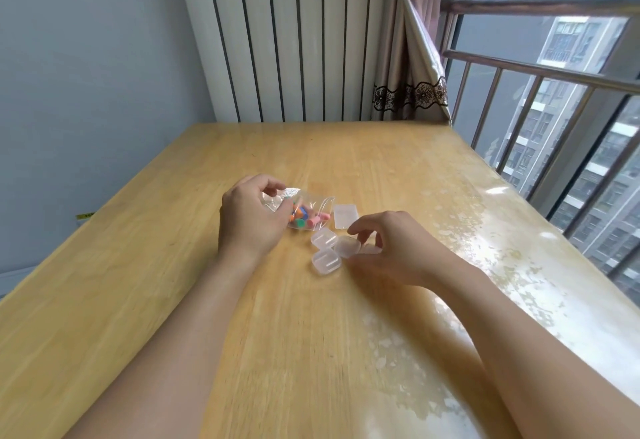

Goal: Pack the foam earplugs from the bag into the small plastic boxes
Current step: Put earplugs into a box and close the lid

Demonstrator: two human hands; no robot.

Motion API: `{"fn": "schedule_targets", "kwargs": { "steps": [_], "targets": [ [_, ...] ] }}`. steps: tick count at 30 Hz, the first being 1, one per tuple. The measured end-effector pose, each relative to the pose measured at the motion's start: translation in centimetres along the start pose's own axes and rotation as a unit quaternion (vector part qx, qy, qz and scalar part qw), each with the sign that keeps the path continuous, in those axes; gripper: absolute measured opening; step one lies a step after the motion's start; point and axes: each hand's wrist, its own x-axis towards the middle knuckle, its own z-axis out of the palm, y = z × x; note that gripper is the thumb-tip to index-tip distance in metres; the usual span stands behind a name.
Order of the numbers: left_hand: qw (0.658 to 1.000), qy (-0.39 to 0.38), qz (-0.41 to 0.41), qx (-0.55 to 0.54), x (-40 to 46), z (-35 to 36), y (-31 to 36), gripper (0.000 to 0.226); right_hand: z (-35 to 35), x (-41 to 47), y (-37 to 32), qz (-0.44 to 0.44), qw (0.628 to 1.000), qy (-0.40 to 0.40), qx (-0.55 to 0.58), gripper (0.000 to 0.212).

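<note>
Pinching the bag (304,212) at its left end, the left hand (249,217) is keeping it steady on the table (138,300), probably to free the earplugs (301,219). They are showing as small colourful cylinders through the clear plastic. The right hand (384,248) is grasping one box (346,246) with its fingertips, seemingly to open it; the other boxes (325,248) are lying just beside.

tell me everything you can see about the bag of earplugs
The bag is a small clear plastic pouch, crinkled and glossy, lying on the wooden table just beyond the small plastic boxes. Inside is a loose heap of foam earplugs in orange, blue, green and pink. The left hand grips its left end, fingers curled over the top edge. Whether its mouth is open is unclear.
</note>
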Motion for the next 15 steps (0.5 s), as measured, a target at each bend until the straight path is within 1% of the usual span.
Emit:
{"fn": "schedule_targets", "kwargs": {
  "steps": [3,5,6,7,8,9,10,11,12,13,14,15],
  "targets": [
    [0.996,-0.061,0.011,-0.067,-0.9,0.3,1.6,0.011,-0.6,-0.4,-0.3,0.009,1.000,-0.021,-0.010,0.049],
    [0.991,-0.099,0.020,-0.091,-1.6,0.7,2.3,0.009,-1.6,-0.6,-0.1,0.018,1.000,-0.013,-0.015,0.047],
    [0.988,-0.112,0.021,-0.103,-1.8,0.9,2.4,0.009,-2.2,-0.7,0.0,0.029,0.999,0.008,0.016,0.044],
    [0.984,-0.125,0.014,-0.123,-1.9,1.0,2.5,0.012,-2.8,-0.8,0.2,0.046,0.993,0.032,0.099,0.041],
    [0.977,-0.140,-0.002,-0.157,-2.0,1.0,2.6,0.017,-3.3,-0.8,0.2,0.057,0.970,0.048,0.230,0.038],
    [0.964,-0.166,-0.025,-0.204,-2.2,1.0,2.9,0.024,-3.6,-1.0,0.1,0.062,0.923,0.050,0.377,0.037],
    [0.947,-0.197,-0.047,-0.251,-2.4,1.0,3.2,0.032,-3.8,-1.0,-0.2,0.063,0.862,0.041,0.502,0.036],
    [0.929,-0.225,-0.064,-0.286,-2.7,1.0,3.7,0.038,-3.7,-1.0,-0.5,0.066,0.811,0.029,0.580,0.035],
    [0.916,-0.244,-0.074,-0.310,-2.9,1.0,4.1,0.044,-3.5,-1.0,-0.9,0.073,0.775,0.016,0.628,0.034],
    [0.907,-0.253,-0.080,-0.327,-3.2,1.0,4.5,0.048,-3.2,-1.0,-1.2,0.082,0.748,0.004,0.659,0.032],
    [0.903,-0.251,-0.083,-0.337,-3.4,1.0,4.9,0.052,-2.9,-1.0,-1.6,0.092,0.730,-0.006,0.677,0.031],
    [0.904,-0.245,-0.080,-0.340,-3.5,0.9,5.0,0.053,-2.7,-1.0,-1.8,0.102,0.722,-0.012,0.684,0.030]
  ]
}}
